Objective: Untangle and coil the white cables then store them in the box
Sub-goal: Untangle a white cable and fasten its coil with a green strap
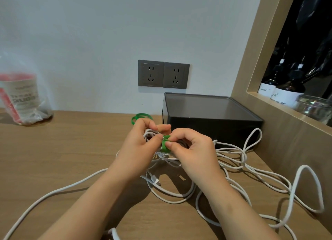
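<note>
White cables: one coil being tied between the hands, box just beyond.

Head view: the left hand curls its fingers round a small coiled bundle, and the right hand pinches a green strap wrapped about it, both over the table. The box, lid seemingly on, sits just beyond the hands towards the right, nearer the right hand. Loose cable sprawls nearer than the hands and to their right.

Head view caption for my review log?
Left hand and right hand pinch a green tie around a coiled white cable; loose white cables sprawl on the table before the black box.
</note>
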